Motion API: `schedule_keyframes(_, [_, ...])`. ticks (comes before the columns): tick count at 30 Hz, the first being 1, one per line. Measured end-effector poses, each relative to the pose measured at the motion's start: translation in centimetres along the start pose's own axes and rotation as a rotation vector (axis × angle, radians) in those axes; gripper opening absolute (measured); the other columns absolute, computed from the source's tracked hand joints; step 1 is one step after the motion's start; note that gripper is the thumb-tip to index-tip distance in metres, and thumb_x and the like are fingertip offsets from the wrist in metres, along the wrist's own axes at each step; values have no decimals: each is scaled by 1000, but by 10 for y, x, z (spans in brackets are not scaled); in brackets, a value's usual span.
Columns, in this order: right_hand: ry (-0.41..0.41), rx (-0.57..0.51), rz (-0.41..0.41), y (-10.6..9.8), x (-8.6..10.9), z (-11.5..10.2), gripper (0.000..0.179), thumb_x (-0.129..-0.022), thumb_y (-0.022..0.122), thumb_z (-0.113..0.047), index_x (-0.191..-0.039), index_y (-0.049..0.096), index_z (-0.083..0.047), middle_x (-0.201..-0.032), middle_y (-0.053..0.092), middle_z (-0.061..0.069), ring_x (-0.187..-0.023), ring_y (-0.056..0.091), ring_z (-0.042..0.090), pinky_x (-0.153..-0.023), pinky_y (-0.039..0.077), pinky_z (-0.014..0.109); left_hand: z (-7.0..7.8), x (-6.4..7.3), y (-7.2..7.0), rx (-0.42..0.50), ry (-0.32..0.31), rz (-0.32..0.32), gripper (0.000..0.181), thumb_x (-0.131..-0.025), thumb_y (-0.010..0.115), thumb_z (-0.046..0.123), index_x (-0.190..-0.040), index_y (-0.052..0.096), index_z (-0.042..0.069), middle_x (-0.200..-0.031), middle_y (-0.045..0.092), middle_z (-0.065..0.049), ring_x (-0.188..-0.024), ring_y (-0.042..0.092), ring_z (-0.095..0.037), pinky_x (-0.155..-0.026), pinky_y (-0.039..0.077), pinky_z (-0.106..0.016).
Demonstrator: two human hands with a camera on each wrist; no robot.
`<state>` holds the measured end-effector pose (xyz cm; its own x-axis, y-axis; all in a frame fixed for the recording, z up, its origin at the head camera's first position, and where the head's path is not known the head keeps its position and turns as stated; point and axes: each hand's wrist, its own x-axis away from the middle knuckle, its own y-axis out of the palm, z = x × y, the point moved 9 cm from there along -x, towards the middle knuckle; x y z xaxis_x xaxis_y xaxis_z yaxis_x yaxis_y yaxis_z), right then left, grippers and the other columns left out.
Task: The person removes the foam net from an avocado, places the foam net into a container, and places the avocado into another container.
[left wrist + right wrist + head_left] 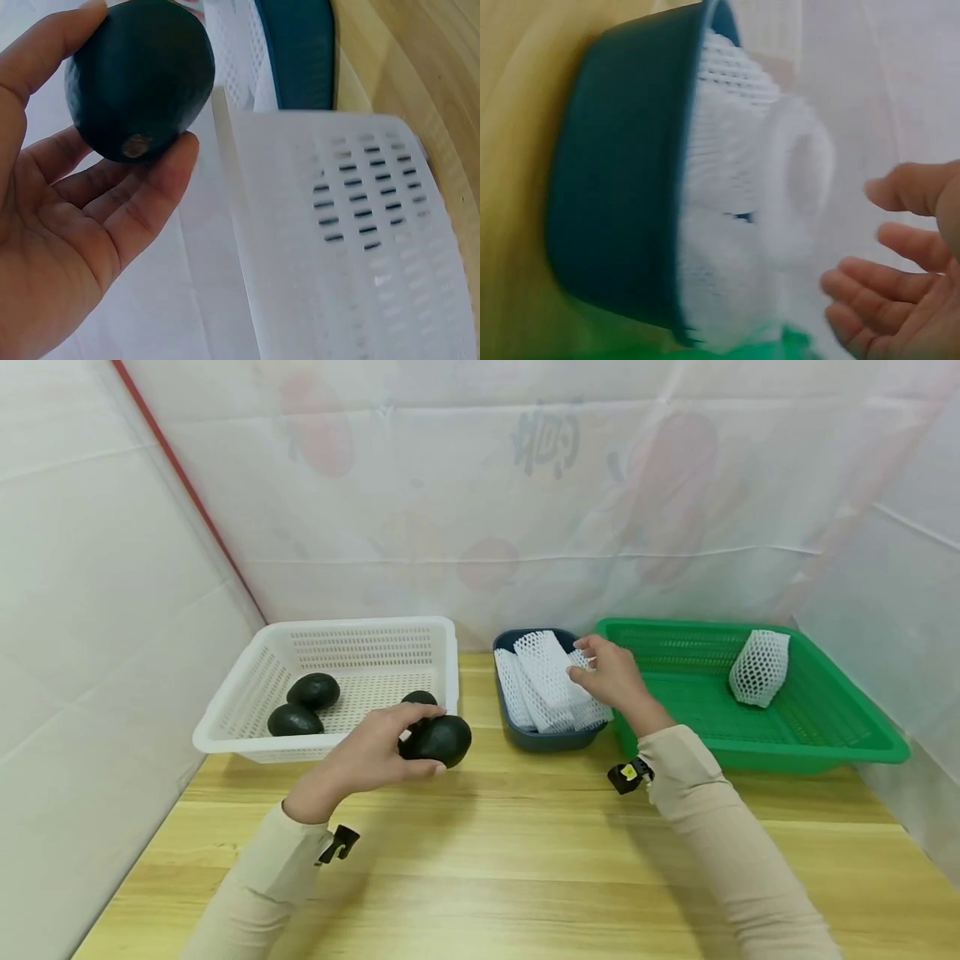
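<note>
My left hand (382,745) grips a dark green avocado (444,741) over the front right corner of the white basket (217,718). In the left wrist view, thumb and fingers curl round the avocado (142,82), its stem scar showing. My right hand (611,675) is above the dark blue bin (551,741), which is heaped with white foam net sleeves (551,668). Seen from the right wrist, the fingers of the right hand (900,277) are spread and apart from the foam sleeves (735,150), holding nothing.
Two avocados (313,692) lie at the left in the white basket, and another avocado (420,697) is partly hidden behind my left hand. A green basket (675,710) on the right holds one foam-sleeved item (761,668). All stand on a wooden table (480,860) before a white curtain.
</note>
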<state>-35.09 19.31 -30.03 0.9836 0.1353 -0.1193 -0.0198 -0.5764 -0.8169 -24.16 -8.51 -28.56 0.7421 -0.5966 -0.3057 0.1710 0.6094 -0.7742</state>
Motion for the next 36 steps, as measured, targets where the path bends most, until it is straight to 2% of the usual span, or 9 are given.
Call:
schedule_keyframes(6, [-37,161,-145,2,8,-17,52,-89,63,-22,-132,46,1,-127,49,24,-109,48,40,-84,41,54,-9,3,-11,0,-29,43,60,-74,80,27,-126,57,8,-118,59,-6,-90,56,-17,-69,49,-31])
schedule_keyframes(13, [-74,235,-246,11,16,-39,56,-87,66,-22,-133,45,3,-127,50,23,-110,49,39,-85,42,52,-19,5,-22,-22,-49,86,60,-74,79,26,-126,56,7,-119,58,-7,-95,56,-19,-71,48,-34])
schedule_keyframes(17, [-111,265,-272,16,21,-52,55,-86,67,-22,-132,47,3,-126,51,22,-116,45,40,-90,39,53,-25,7,-27,-14,-71,107,60,-74,79,26,-126,56,7,-117,59,-7,-89,55,-18,-68,48,-33])
schedule_keyframes(22, [-168,283,-287,22,25,-67,54,-85,68,-21,-130,49,2,-125,52,22,-117,43,40,-90,39,52,-35,9,-32,-51,-98,140,61,-74,79,27,-127,55,7,-119,58,-8,-91,56,-19,-70,48,-35])
schedule_keyframes(29, [-189,290,-324,31,30,-81,55,-84,69,-23,-130,50,0,-123,53,21,-112,49,36,-86,42,49,-47,11,-38,-66,-130,151,62,-77,77,28,-129,53,5,-122,56,-10,-94,56,-23,-74,48,-40])
schedule_keyframes(36, [-214,288,-360,40,34,-94,56,-83,69,-23,-131,49,-2,-124,53,18,-109,51,32,-86,43,45,-59,11,-42,-89,-199,150,63,-76,78,27,-130,52,5,-125,54,-13,-99,54,-27,-78,46,-43])
